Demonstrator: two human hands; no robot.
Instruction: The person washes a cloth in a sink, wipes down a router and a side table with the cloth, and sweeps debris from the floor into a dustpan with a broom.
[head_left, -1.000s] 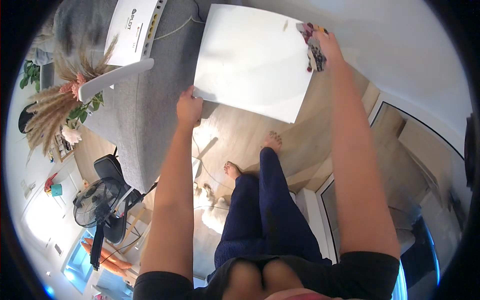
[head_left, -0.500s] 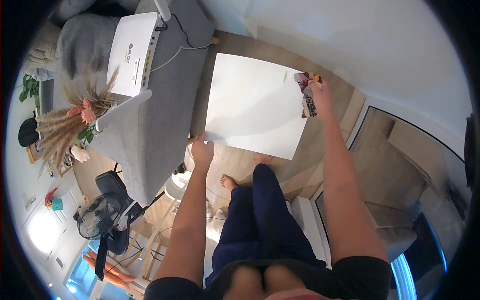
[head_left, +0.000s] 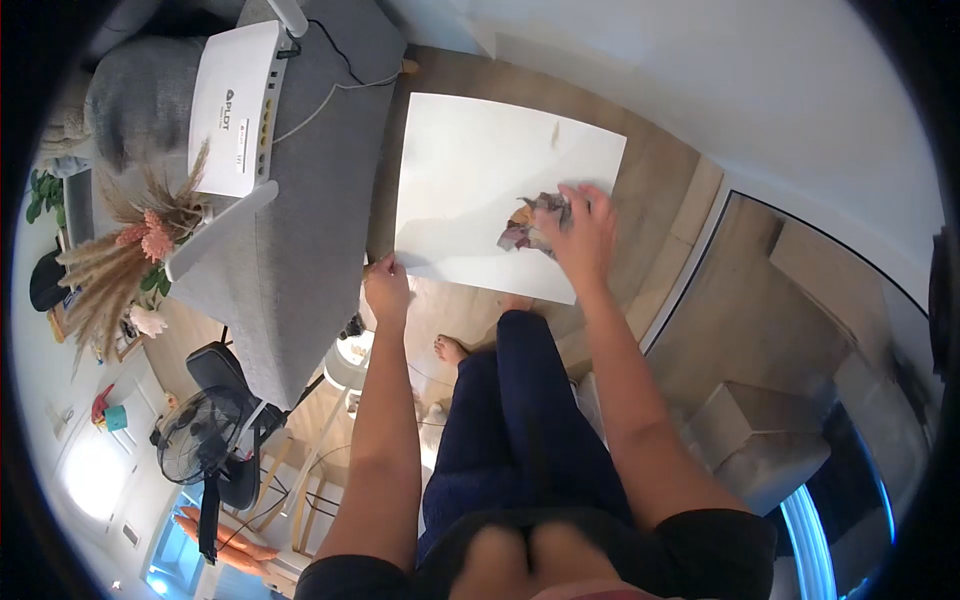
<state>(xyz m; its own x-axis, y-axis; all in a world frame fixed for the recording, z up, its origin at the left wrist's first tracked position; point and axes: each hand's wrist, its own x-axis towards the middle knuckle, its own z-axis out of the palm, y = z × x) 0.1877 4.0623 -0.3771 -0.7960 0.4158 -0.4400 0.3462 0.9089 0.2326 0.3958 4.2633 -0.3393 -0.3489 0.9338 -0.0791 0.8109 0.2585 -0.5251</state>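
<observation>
A white square board or tabletop (head_left: 460, 170) lies before me above the wood floor. My left hand (head_left: 387, 290) is closed at its near left corner, with the fingertips on the edge. On the right half of the white surface is a crumpled patterned cloth (head_left: 523, 228), coloured maroon, grey and orange. My right hand (head_left: 583, 235) rests on the cloth, thumb and one side of the palm against it, with several fingers spread. A small brownish mark shows near the far edge of the surface.
A grey sofa (head_left: 310, 200) stands at the left, with a white router (head_left: 235, 110) and its cables on it. Beside it are dried flowers (head_left: 150, 240). A black fan (head_left: 200, 435) is lower left. A glass-fronted panel (head_left: 740, 290) is at the right.
My right hand has moved with the cloth from the right edge of the white surface inward, toward its middle. Its fingers have spread. The left hand stays at the near left corner.
</observation>
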